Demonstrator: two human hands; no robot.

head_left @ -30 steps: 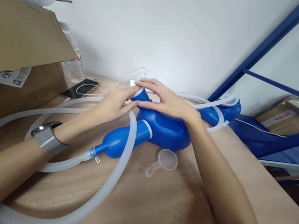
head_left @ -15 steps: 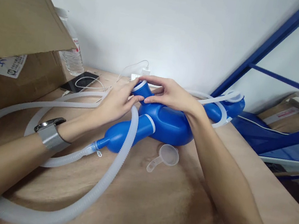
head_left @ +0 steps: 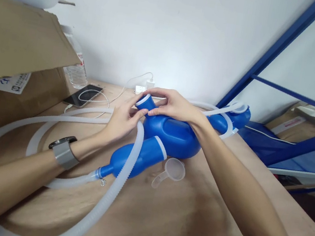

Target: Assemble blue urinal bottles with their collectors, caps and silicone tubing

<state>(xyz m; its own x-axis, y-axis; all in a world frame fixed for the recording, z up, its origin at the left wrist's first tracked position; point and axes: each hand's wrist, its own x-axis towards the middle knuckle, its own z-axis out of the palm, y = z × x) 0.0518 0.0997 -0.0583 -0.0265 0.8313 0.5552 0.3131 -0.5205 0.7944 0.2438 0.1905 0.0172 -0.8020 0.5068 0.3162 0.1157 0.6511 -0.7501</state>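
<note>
A blue plastic urinal bottle (head_left: 180,136) lies on the wooden table, its short, white-rimmed neck (head_left: 145,102) angled up. My left hand (head_left: 124,118) grips that neck from the left. Around its other side curve the thumb and fingers of my right hand (head_left: 174,104). In front lies a blue funnel-shaped urinal head (head_left: 139,157) with a white rim. Its narrow end joins a translucent corrugated hose (head_left: 107,202), which loops across the table and over the head. A clear round cap with a tab (head_left: 174,169) rests near the bottle.
On the left stands an open cardboard box (head_left: 38,86), a water bottle (head_left: 76,70) behind it. A phone (head_left: 84,95) with a white cable lies near the wall. More blue urinal parts (head_left: 236,117) sit at the right, beside a blue metal rack (head_left: 271,58).
My view has tilted up slightly, so the scene sits lower. The blue urinal head has shifted a little toward me and rightward. Both hands stay around the bottle's neck.
</note>
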